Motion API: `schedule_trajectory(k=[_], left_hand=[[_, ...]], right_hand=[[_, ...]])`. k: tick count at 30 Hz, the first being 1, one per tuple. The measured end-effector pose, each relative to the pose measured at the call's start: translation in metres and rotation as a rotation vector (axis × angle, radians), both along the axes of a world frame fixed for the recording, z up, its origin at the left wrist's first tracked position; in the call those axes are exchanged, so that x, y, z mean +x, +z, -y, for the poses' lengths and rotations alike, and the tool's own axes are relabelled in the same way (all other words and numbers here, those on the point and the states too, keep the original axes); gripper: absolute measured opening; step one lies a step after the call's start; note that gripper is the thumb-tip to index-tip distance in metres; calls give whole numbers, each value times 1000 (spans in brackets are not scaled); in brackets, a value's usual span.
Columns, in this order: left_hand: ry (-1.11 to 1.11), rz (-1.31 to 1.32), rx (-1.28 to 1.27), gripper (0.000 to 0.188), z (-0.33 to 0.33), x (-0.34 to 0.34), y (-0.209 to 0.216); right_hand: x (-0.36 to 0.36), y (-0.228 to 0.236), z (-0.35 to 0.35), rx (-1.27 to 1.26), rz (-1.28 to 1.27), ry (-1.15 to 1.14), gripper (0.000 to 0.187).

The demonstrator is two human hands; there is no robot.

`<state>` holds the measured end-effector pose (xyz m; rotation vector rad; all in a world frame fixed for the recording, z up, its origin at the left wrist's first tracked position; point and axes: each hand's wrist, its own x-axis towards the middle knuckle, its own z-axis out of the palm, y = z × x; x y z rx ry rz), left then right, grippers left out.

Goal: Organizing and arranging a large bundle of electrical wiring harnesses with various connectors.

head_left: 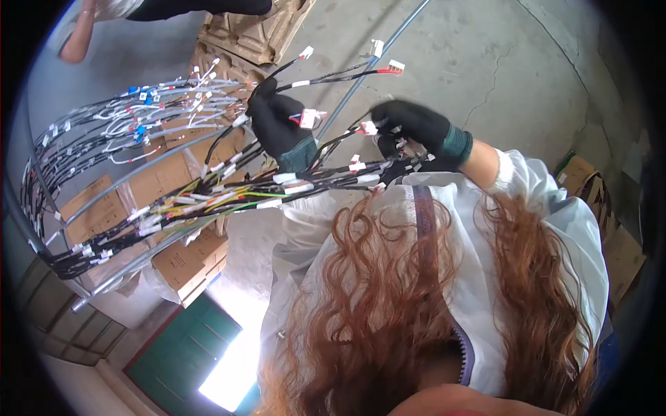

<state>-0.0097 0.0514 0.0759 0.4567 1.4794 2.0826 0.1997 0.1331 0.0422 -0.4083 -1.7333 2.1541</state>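
Observation:
Both hands wear black gloves with green cuffs. My left hand [277, 121] is closed around some black cables, whose white connectors [395, 67] stick out past it to the right. Against the back of that glove rests another white connector [309, 118] with red and blue wires. My right hand [416, 127] pinches a black wire near a white plug [368, 128]; its fingertips are partly hidden. Below both hands runs a thick wire bundle [277, 184], mostly black with yellow and green strands and white labels. Its right end lies by my jacket, under the right hand.
More looped cables [90, 132] with white and blue tags hang over grey metal rods [125, 270] at left. Cardboard boxes [187, 260] stand beneath. A blue-grey pole [350, 93] slants behind my hands. Another person's arm [80, 35] shows at upper left, near moulded brown trays [239, 38].

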Motion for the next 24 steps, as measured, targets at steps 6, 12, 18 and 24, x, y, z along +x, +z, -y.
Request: schedule_trajectory(k=[6, 12, 18, 24], left_hand=[[-113, 73, 120, 44, 12, 1, 13], [-208, 193, 193, 44, 32, 4, 4], [-305, 178, 182, 40, 52, 2, -3], [-246, 171, 105, 39, 47, 12, 8]], right_hand=[[-25, -5, -22, -792, -334, -137, 43], [-42, 30, -34, -875, -394, -107, 45], [-22, 63, -24, -193, -328, -272, 21], [-13, 60, -34, 523, -565, -193, 19]])
